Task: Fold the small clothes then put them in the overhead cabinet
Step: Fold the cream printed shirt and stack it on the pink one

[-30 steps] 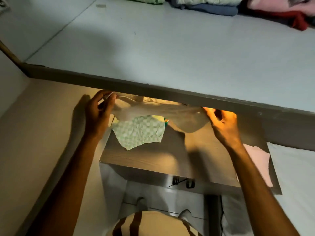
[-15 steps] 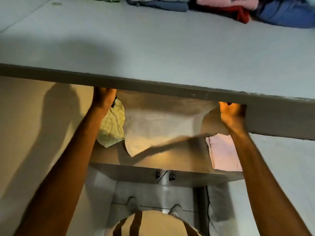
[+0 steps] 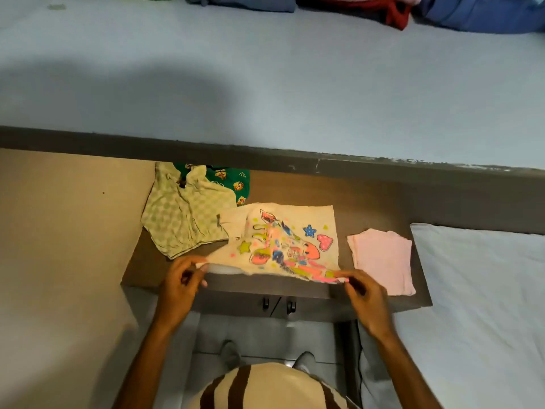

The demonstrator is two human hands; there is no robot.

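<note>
Tabletop (image 3: 368, 202) bears printed shirt (image 3: 283, 240), pinched by both hands.

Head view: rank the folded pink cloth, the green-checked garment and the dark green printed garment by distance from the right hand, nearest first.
1. Folded pink cloth, just beside the right hand, on its right.
2. Green-checked garment, across the wooden top, to the left.
3. Dark green printed garment, back left, under the shelf edge.

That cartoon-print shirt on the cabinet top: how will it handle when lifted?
Likely floppy: the printed shirt sags between the left hand and the right hand, each pinching its near edge. Probably light, since a fingertip grip holds it. Unlikely to slip; it looks like soft knit.
</note>
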